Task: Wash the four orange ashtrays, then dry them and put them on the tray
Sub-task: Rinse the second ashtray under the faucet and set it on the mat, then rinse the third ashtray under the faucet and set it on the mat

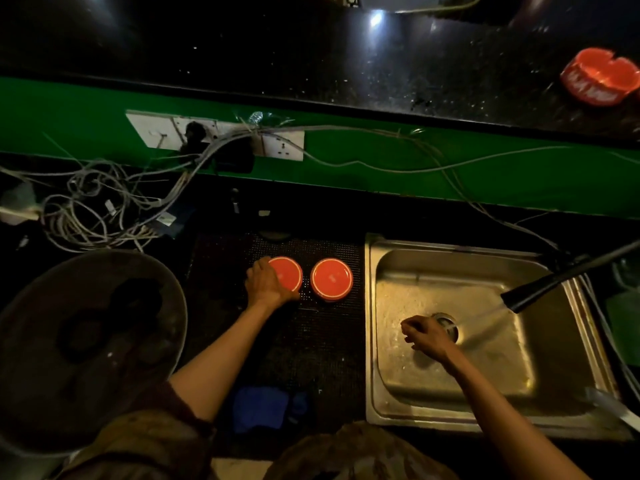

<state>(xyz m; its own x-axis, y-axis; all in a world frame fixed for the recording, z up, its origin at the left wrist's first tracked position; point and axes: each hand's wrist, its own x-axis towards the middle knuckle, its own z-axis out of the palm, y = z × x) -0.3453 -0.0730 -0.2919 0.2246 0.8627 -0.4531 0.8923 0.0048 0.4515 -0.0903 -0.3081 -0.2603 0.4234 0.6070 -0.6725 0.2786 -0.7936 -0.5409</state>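
Ashtrays [331, 279] upturned side by side on worktop mat beside sink [374, 341]; left hand [268, 284] gripping leftmost one [289, 271]. Right hand [427, 336] over sink basin, fingers loosely curled, empty.

Place: a dim bar or café wash-up counter.
Evidence: steel sink [485, 424] under a running tap [540, 289], dark speckled bar top [311, 64], branded orange ashtray [601, 77], tangled cables [97, 209] by wall sockets [277, 145].
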